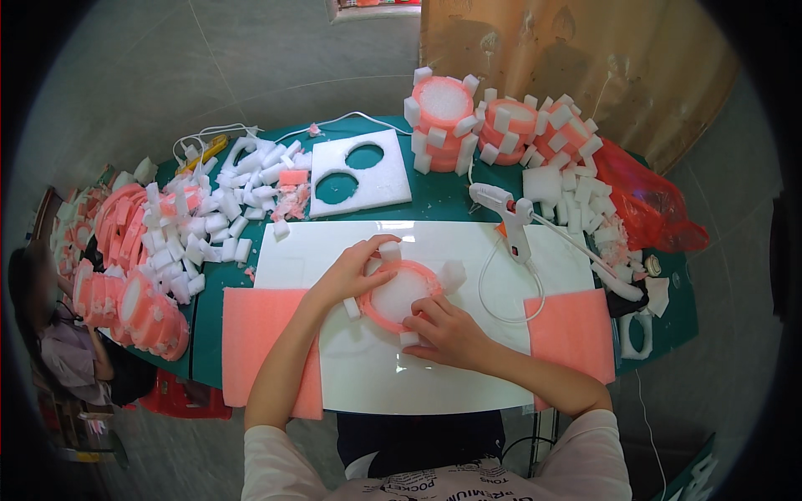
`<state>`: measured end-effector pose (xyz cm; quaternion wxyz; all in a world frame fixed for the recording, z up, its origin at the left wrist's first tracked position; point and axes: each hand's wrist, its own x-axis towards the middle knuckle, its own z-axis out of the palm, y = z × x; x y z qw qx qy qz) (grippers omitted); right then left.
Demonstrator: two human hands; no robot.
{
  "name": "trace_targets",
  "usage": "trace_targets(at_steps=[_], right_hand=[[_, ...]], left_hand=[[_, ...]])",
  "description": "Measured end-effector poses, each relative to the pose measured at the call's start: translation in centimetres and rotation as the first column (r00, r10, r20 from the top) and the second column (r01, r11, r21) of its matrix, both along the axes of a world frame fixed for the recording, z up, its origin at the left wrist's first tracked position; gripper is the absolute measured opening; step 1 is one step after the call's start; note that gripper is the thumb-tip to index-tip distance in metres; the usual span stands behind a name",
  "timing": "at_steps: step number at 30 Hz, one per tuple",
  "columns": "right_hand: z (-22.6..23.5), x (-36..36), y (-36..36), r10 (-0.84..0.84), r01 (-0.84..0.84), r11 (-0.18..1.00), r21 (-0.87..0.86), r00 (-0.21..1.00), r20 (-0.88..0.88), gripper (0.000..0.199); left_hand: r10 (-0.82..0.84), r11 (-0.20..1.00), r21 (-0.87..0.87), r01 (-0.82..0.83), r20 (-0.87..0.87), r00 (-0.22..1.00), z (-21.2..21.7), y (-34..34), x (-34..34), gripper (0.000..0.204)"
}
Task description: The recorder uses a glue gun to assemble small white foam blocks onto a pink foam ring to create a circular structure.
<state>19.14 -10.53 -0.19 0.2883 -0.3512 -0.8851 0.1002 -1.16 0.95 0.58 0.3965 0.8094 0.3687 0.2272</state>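
A round foam piece, with a pink foam ring (pixel 368 311) around a white foam disc (pixel 399 294), lies on the white board (pixel 368 380). Small white foam blocks stick out from its rim. At the far-left rim my left hand (pixel 349 274) is closed around a white foam block (pixel 390 250), thumb against the ring. My right hand (pixel 452 334) bends over the near-right rim, its fingers on the ring and its thumb by another white foam block (pixel 409 339). A further foam block (pixel 452 275) juts out at the right; one more (pixel 352 309) is at the left.
A white glue gun (pixel 511 219) with its cable stands beyond the right hand. Pink foam sheets (pixel 267 351) flank the board. Behind are a white foam panel (pixel 380 185) with two holes, loose blocks (pixel 221 217), and stacked foam rounds (pixel 443 125). A person (pixel 75 355) sits at the left.
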Motion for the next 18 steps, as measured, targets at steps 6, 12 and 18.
trace_targets(at_steps=[6, 12, 18], right_hand=[[0.01, 0.04, 0.08, 0.005, -0.005, 1.000, 0.013, 1.000, 0.002, 0.038], [-0.17, 0.13, 0.16, 0.007, -0.007, 1.000, 0.008, 1.000, 0.013, 0.040], [-0.20, 0.12, 0.14, 0.007, -0.007, 1.000, 0.017, 1.000, 0.008, 0.040]], left_hand=[[-0.002, 1.000, -0.019, 0.002, 0.003, 1.000, 0.12, -0.02, 0.02, 0.051], [-0.001, 1.000, -0.014, 0.001, -0.003, 1.000, 0.14, 0.05, 0.06, 0.052], [-0.004, 1.000, -0.003, 0.004, 0.017, 1.000, 0.01, -0.03, 0.11, 0.052]])
